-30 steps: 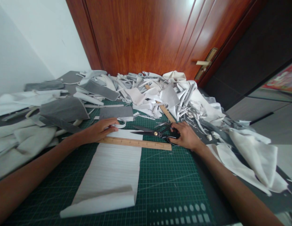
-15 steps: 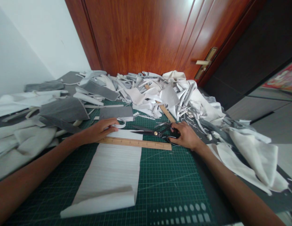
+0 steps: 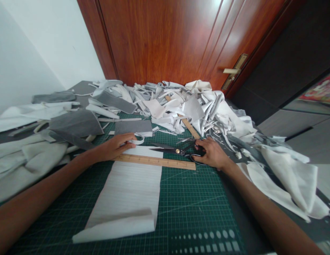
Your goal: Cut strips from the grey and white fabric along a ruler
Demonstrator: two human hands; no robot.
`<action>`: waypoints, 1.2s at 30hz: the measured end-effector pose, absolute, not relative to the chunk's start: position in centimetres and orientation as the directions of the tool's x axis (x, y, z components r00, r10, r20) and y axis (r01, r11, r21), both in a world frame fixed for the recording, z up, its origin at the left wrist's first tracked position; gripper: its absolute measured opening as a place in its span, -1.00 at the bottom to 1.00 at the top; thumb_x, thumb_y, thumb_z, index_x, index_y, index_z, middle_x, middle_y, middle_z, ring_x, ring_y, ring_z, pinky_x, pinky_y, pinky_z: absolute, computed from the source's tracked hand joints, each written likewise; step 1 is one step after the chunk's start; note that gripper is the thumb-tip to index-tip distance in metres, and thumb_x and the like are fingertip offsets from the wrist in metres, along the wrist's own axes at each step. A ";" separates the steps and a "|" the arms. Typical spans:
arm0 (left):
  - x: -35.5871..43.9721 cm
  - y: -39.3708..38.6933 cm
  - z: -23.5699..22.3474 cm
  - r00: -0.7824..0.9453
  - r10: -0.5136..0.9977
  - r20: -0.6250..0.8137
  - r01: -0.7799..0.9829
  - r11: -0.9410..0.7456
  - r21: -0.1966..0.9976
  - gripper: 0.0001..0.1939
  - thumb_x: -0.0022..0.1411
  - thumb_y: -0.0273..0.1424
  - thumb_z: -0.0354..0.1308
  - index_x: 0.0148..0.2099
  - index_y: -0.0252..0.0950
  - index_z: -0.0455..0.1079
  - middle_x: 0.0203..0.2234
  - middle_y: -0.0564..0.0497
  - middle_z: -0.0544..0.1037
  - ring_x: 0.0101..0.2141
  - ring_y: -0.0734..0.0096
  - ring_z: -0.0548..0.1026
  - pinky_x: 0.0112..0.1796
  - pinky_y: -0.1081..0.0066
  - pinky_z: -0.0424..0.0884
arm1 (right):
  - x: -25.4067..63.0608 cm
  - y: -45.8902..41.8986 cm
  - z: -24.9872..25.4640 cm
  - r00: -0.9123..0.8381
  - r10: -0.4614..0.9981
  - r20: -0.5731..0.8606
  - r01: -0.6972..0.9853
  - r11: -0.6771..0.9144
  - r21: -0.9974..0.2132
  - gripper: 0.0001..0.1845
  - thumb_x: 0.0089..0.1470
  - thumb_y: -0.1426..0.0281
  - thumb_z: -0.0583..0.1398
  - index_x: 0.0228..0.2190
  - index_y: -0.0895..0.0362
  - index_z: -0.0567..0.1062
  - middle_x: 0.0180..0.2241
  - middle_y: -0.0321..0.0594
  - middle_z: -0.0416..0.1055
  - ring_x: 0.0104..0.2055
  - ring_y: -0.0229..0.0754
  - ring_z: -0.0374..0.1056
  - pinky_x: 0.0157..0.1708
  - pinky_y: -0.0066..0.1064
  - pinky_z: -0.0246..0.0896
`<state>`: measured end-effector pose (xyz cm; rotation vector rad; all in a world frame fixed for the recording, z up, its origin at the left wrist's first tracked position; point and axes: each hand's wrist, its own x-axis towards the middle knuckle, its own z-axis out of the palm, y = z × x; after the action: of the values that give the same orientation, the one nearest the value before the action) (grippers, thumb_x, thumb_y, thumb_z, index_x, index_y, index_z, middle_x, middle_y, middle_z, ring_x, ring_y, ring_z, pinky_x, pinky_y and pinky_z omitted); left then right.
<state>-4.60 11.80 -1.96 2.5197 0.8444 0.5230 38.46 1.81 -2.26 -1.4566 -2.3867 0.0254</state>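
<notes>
Scissor handles partly hidden under the right hand; markings on the wooden ruler (too small) unreadable

Your view reads bright and evenly lit: soft light, no hard shadows, only a faint dark patch beneath your right hand. Glare: one white hot spot high on the glossy wooden door — near the top edge. Wide-angle bending at the edges: the white wall leans, your left forearm swells toward the corner. Focus holds across the cutting mat — fine edges slightly soft.
</notes>
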 end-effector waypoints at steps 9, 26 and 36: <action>-4.5 11.8 -2.0 0.750 0.617 0.238 0.447 -0.739 0.504 -0.68 0.50 -0.16 0.00 -0.17 -0.28 0.41 -0.34 0.01 0.50 -0.33 0.31 0.48 -0.23 0.41 0.36 | 38.6 1.6 -2.2 -0.425 0.852 0.306 0.857 0.488 -0.167 -0.69 0.10 0.24 0.38 -0.39 0.02 0.34 -0.47 -0.31 0.46 -0.41 -0.11 0.36 -0.20 -0.25 0.10; -4.6 11.7 -2.0 0.747 0.624 0.229 0.454 -0.731 0.510 -0.70 0.50 -0.18 0.01 -0.18 -0.28 0.39 -0.36 0.04 0.48 -0.34 0.34 0.45 -0.24 0.42 0.35 | 38.8 1.7 -2.2 -0.432 0.850 0.303 0.830 0.506 -0.236 -0.70 0.13 0.25 0.37 -0.42 0.03 0.34 -0.53 -0.38 0.42 -0.47 -0.19 0.31 -0.19 -0.25 0.09; -4.7 12.1 -2.3 0.751 0.615 0.241 0.453 -0.745 0.489 -0.68 0.50 -0.16 0.01 -0.21 -0.28 0.38 -0.37 0.04 0.46 -0.35 0.34 0.45 -0.25 0.42 0.34 | 38.9 1.9 -2.4 -0.435 0.852 0.292 0.813 0.511 -0.279 -0.71 0.11 0.30 0.37 -0.43 0.04 0.34 -0.52 -0.40 0.42 -0.48 -0.21 0.31 -0.18 -0.25 0.11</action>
<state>-4.67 12.11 -2.28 2.5459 0.8155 0.5507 38.90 1.91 -2.44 -1.3756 -2.3629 0.1342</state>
